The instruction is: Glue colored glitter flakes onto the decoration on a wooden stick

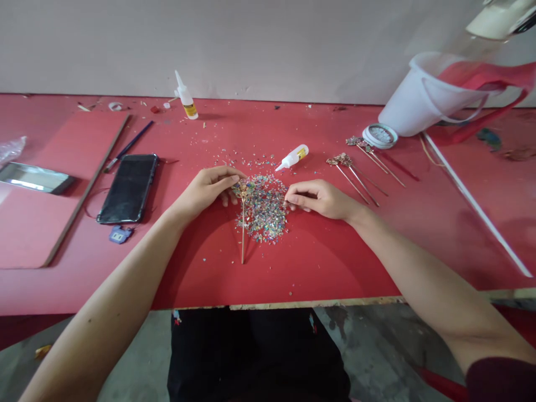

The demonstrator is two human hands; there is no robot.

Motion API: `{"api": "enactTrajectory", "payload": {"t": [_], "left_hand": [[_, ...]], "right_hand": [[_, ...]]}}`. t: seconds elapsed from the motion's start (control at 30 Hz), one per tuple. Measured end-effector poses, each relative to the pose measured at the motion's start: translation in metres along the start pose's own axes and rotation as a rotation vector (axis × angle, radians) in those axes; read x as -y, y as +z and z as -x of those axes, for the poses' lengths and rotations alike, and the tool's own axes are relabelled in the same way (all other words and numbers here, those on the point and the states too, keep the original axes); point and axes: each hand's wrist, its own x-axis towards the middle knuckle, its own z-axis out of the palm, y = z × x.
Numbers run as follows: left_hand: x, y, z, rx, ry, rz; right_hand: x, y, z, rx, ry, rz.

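One ornamented pin (243, 229) is at the left side of one flake pile (268, 212), its head pinched in the left hand's (215, 184) fingers; a slack grip could drop it and scatter flakes. The right hand (316, 198) bunches its fingers at the pile's right edge, their hold unclear, near one tipped glue bottle (295, 157) that, if uncapped, could drip. Outward: one upright glue bottle (188, 103), one phone (129, 188), one brush (129, 145), several overlapping spare pins (349, 176), their number unclear.
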Motion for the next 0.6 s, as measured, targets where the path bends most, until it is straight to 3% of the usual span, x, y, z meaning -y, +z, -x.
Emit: {"api": "enactTrajectory", "payload": {"t": [0.27,0.6], "left_hand": [[-0.001,0.0,0.0,0.0,-0.004,-0.015],[0.002,-0.001,0.0,-0.002,0.012,-0.035]], "right_hand": [[-0.002,0.0,-0.001,0.024,-0.015,-0.037],[0.01,0.009,0.005,0.186,-0.097,0.038]]}}
